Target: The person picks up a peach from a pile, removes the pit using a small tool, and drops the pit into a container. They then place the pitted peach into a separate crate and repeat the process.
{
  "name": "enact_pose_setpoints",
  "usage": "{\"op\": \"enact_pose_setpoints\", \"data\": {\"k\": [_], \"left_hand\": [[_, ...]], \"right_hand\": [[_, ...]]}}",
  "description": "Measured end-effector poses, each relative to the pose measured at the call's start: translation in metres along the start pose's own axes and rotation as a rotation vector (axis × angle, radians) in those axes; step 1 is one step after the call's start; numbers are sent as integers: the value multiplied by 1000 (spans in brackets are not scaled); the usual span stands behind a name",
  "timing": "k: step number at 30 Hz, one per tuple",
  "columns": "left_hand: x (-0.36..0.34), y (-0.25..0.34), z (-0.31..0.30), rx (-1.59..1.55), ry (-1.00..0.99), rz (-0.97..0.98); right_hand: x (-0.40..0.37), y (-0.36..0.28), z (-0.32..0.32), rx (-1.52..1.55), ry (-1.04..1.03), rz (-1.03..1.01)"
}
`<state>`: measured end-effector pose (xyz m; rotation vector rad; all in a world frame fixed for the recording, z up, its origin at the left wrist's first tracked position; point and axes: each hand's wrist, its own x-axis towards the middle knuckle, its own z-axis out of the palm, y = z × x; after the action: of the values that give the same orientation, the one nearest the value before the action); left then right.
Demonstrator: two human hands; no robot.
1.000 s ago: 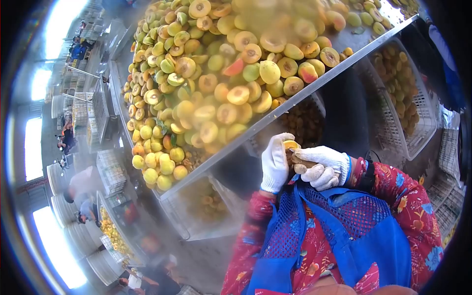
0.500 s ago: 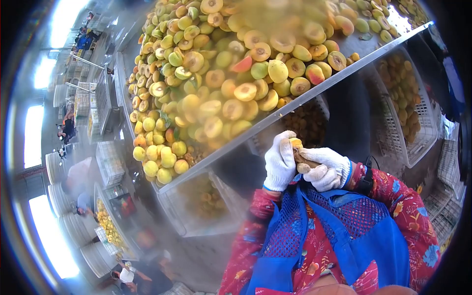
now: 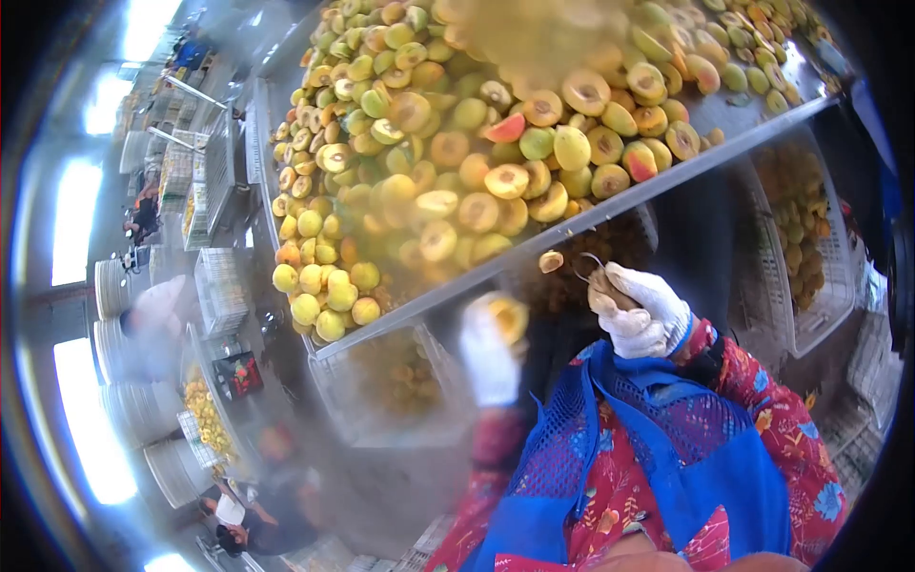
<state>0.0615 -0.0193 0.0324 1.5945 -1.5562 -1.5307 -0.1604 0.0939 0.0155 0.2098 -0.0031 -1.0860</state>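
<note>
Blue mesh and solid blue cloth make up the apron point(image 3: 667, 429) nearest the camera, worn over a red floral sleeve point(image 3: 772, 410) on the right arm and a blurred one on the left. Beyond it, the white-gloved right hand point(image 3: 643, 310) is closed, its stained fingertips pinching a tool point(image 3: 595, 256) with a thin curved metal loop that points away from the body. The left hand point(image 3: 491, 348), also gloved, is well apart from it and smeared by motion; it grips a halved fruit point(image 3: 508, 319), though its separate fingers cannot be made out. Between the hands, just short of the table edge, a small yellow-brown piece point(image 3: 551, 261) shows over a dark container of similar pieces; whether it touches anything cannot be told. A translucent crate point(image 3: 343, 405) sits under the table at left, and a white slatted crate point(image 3: 843, 276) holding fruit stands at right. The metal rim of the table point(image 3: 610, 209) runs diagonally, and behind it spreads a heap of halved fruit point(image 3: 507, 181), partly hazy, with whole yellow ones point(image 3: 341, 296) at the left corner. Farther off are another table's yellow fruit point(image 3: 205, 419), stacked white tubs point(image 3: 129, 405), people point(image 3: 272, 520) and bright windows point(image 3: 91, 410).
</note>
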Motion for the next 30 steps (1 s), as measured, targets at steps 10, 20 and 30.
{"op": "enact_pose_setpoints", "data": {"k": [10,20,30], "left_hand": [[61,45,-11,1212,129,597],[109,14,-22,622,209,730],[30,39,29,-560,-282,22]], "right_hand": [[2,8,-4,-459,487,22],[-6,12,13,-628,544,-98],[16,24,56,-1860,679,-453]]}}
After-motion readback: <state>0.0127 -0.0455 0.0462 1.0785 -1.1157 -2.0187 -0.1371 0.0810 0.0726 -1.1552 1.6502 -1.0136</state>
